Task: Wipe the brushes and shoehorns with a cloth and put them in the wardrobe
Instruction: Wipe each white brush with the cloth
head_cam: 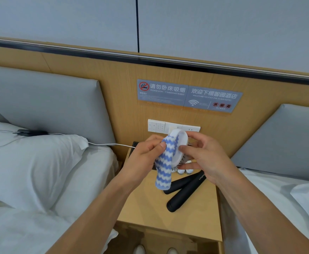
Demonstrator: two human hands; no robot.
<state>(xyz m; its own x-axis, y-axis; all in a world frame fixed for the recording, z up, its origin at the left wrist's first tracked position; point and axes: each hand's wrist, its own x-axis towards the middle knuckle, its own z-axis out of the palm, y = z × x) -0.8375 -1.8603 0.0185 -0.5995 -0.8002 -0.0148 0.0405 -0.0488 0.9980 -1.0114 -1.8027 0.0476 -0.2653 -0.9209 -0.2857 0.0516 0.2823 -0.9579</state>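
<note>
Head view, item one: white brush [180, 145], oval back toward the camera, bristles showing dark at its lower edge, held up in the air above the bedside table [150, 202] and in front of the switch panel [173, 126]. Right hand [203, 156] closed round the brush, thumb on the near side, fingers curled behind the far rim. Item two: cloth [165, 165], blue-and-white zigzag stripe, draped over the left edge of the brush and hanging down in a strip; left hand [144, 156] pinched shut on it, thumb pressing the cloth against the brush. Item three: two black shoehorns [184, 189], lying crossed on the table top just below the hands, broad ends toward the camera. Item four: further white brushes [184, 170], partly hidden behind the right hand and the cloth, number unclear, resting on the table just beyond the shoehorns. Surroundings: wooden wall panel with two grey notice signs [188, 96]; bed with white pillow [40, 153] at left, a white cable [104, 143] trailing across it toward the table; second bed [278, 198] at right; grey padded headboards behind both
</note>
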